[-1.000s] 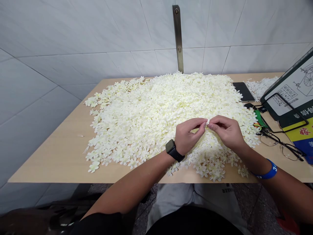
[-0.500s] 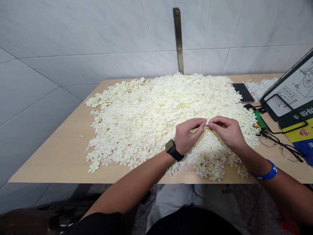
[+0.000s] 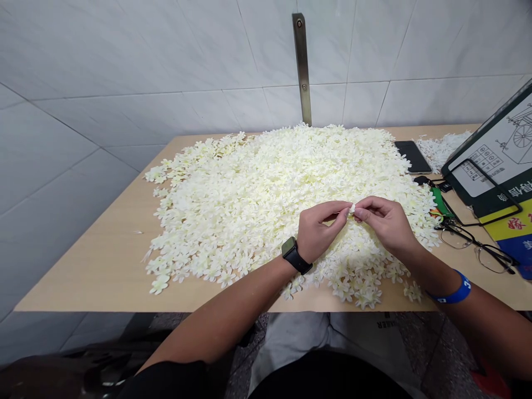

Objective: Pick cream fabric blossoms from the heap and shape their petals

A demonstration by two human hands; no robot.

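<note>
A wide heap of small cream-white fabric flowers covers the middle of a light wooden table. Above its near right part, my left hand and my right hand meet fingertip to fingertip. Both pinch one small white flower piece between thumb and forefinger. A black watch sits on my left wrist, a blue band on my right wrist.
At the right lie a black phone, a pile of thin white pieces, a green printed box, eyeglasses and a green object with cords. A metal bracket runs up the tiled wall behind.
</note>
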